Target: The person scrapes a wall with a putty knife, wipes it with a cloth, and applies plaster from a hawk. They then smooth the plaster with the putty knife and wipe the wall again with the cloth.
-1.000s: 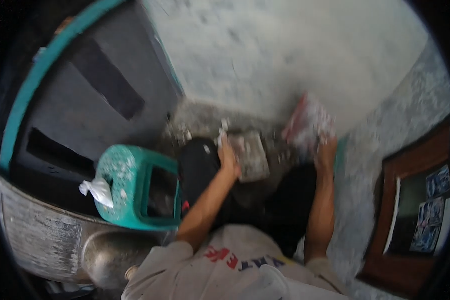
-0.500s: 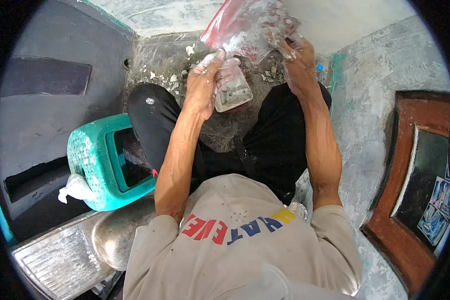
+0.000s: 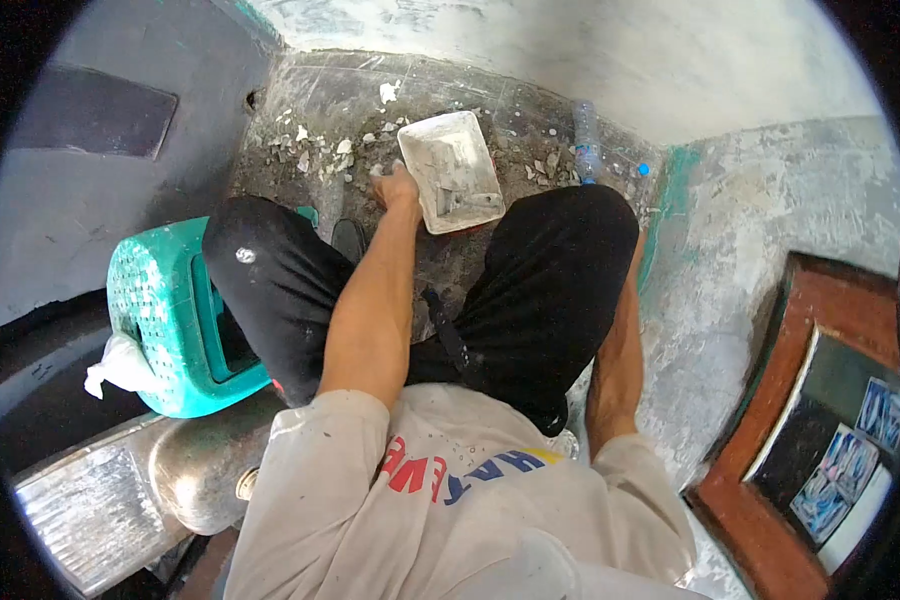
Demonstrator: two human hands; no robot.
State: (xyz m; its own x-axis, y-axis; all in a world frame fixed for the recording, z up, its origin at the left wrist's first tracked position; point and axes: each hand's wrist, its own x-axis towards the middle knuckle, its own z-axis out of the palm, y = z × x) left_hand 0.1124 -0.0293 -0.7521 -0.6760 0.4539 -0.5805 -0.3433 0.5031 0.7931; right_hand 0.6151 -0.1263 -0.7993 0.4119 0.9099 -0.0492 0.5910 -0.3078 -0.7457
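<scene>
A white rectangular plastic tray (image 3: 406,150), smeared inside with grey-white paste, rests on the floor between my knees. Some flat grey piece, perhaps a scraper blade, lies in its lower part; I cannot make out its kind. My left hand (image 3: 397,187) is low beside the tray's left edge, its fingers curled in. Whether it touches the tray or holds something small is hidden. Behind my right knee my right forearm (image 3: 618,375) reaches down, and the hand itself is out of sight.
Pale flakes of debris (image 3: 345,147) are scattered on the floor. A plastic bottle (image 3: 587,140) and a blue cap (image 3: 643,169) lie near the right wall. To my left are a green plastic stool (image 3: 160,300) and a metal surface (image 3: 95,510). A brown wooden frame (image 3: 760,500) stands right.
The powder-coated clear and red plastic bag has left the view. My left hand has dropped beside the tray, and my right hand has gone down behind my knee.
</scene>
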